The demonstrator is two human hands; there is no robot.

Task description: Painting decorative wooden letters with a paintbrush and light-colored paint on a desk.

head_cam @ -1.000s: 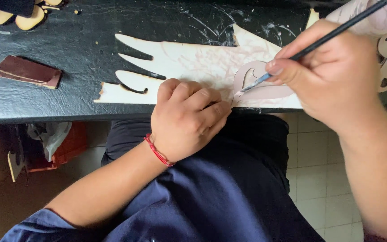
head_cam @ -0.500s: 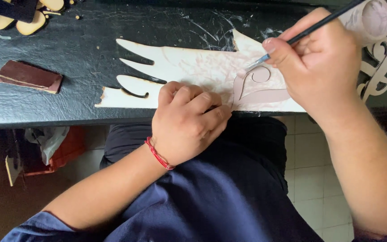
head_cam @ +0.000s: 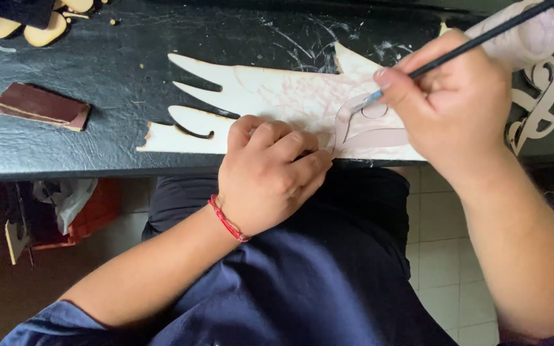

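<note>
- Your right hand (head_cam: pixel 460 106) pinches a thin brush (head_cam: pixel 482 40), fingers closed round it, tip touching the carved swirl on the cutout (head_cam: pixel 270 96).
- Your left hand (head_cam: pixel 267 173) lies curled on the cutout's near edge, gripping nothing, only pressing down.
- The cutout lies flat on the black counter (head_cam: pixel 97 141), its near edge at the counter's lip.
- Ease that pressure and the board may slide, smearing paint past the line.
- The sandpaper block (head_cam: pixel 40 106) sits well apart, left.
</note>
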